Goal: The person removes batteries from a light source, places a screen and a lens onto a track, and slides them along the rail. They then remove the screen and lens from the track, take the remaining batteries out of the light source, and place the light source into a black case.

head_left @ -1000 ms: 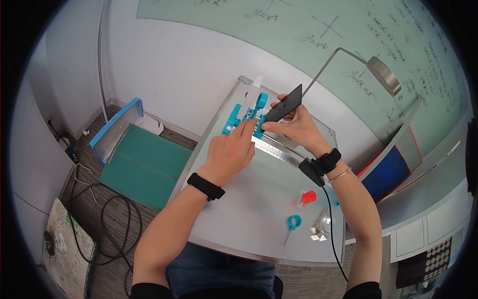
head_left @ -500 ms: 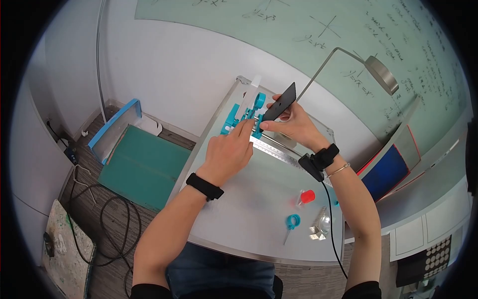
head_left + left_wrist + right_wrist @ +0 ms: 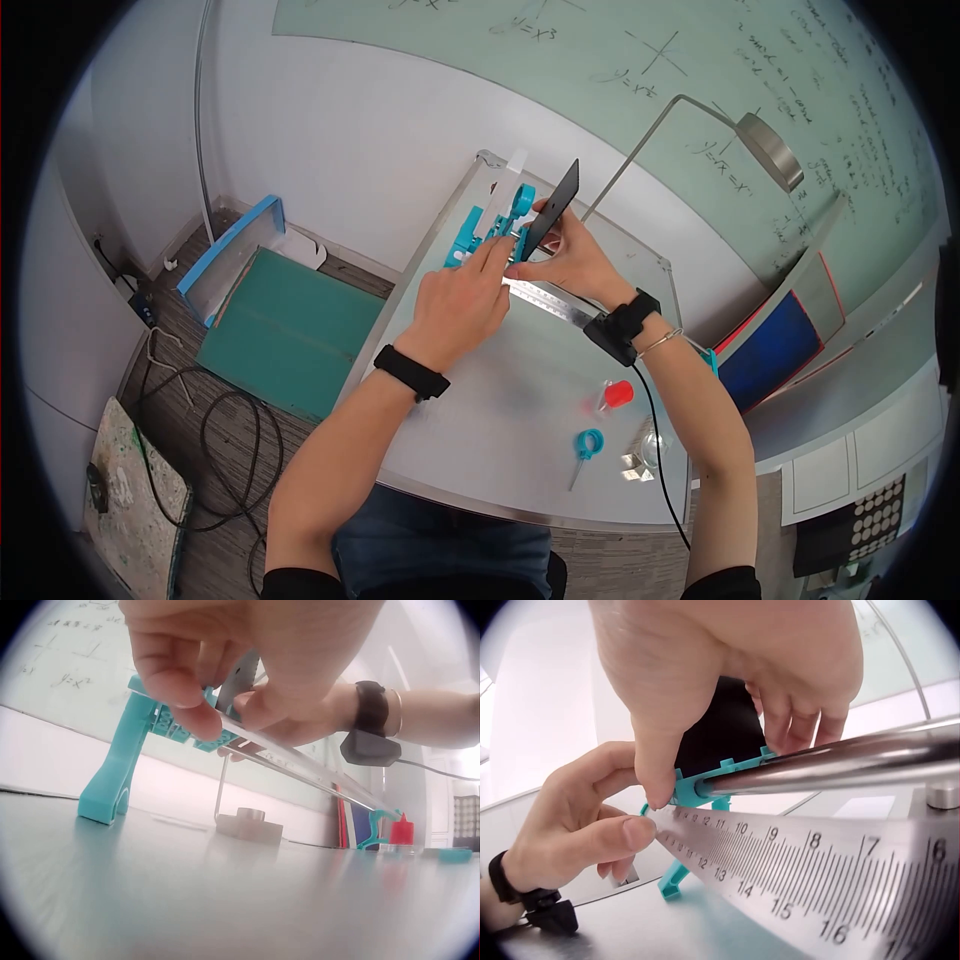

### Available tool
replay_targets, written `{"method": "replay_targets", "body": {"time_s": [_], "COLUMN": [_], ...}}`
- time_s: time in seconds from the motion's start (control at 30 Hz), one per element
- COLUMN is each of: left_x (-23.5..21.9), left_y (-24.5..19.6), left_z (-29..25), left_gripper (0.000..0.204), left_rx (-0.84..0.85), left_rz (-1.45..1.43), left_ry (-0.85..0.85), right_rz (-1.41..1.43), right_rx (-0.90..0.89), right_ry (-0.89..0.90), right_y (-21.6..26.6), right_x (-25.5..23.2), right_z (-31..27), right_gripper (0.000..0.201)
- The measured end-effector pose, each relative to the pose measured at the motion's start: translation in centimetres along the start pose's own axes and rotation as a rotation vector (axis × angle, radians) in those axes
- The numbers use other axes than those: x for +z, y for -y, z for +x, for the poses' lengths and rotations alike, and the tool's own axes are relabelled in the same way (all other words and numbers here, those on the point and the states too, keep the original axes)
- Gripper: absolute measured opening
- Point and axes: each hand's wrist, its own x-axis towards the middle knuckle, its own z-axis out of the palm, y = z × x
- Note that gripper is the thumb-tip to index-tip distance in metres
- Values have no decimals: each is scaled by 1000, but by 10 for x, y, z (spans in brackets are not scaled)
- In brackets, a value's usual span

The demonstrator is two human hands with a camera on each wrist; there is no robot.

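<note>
"What are the 2 hands doing?"

"The right hand is gripping the black plate, thumb and fingers curving around it. The left hand is pinching the ruler, fingertips nearly meeting."

"Where is the plate standing?"

"It's tilting at the turquoise holder, by the metal rod; whether it's seating fully, I'm not able to tell. Probably they're wanting steady bracing on the left, gentle, square pressure on the right, no twisting."

- Right hand holds black panel, thumb tip against teal holder
- Metal rod runs from holder toward near right
- Steel ruler beside rod, numerals legible
- Left hand at left, thumb on ruler's far end
</note>
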Motion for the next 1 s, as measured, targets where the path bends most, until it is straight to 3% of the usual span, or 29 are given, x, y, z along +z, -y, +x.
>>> {"method": "replay_targets", "body": {"time_s": [0.03, 0.37, 0.43, 0.67, 0.77, 0.83, 0.93, 1.0], "left_x": [1, -6, -3, -1, -1, 0, 0, 4], "left_y": [-1, -11, -11, -12, -11, -12, -16, -20], "left_z": [0, 4, 4, 5, 6, 6, 9, 9], "left_gripper": [53, 54, 53, 51, 50, 50, 52, 52], "left_rx": [35, -2, -31, -55, -73, -75, -64, -29], "left_rz": [-24, 6, 21, -23, -39, -89, -79, -75], "left_ry": [-47, 55, 34, 42, 37, 26, 63, 46], "right_rz": [31, 30, 24, 46, 17, 41, 64, 42], "right_rx": [-3, 19, 37, 44, 6, 32, 45, 33], "right_ry": [-9, -17, 2, -33, -28, -25, -33, -26], "right_y": [-1, 11, 12, -1, -4, -4, -6, -6], "right_x": [2, -1, -1, -7, -13, -16, -18, -19], "right_z": [0, -6, -6, -15, -21, -28, -33, -31], "right_gripper": [110, 112, 100, 101, 117, 100, 99, 108]}}
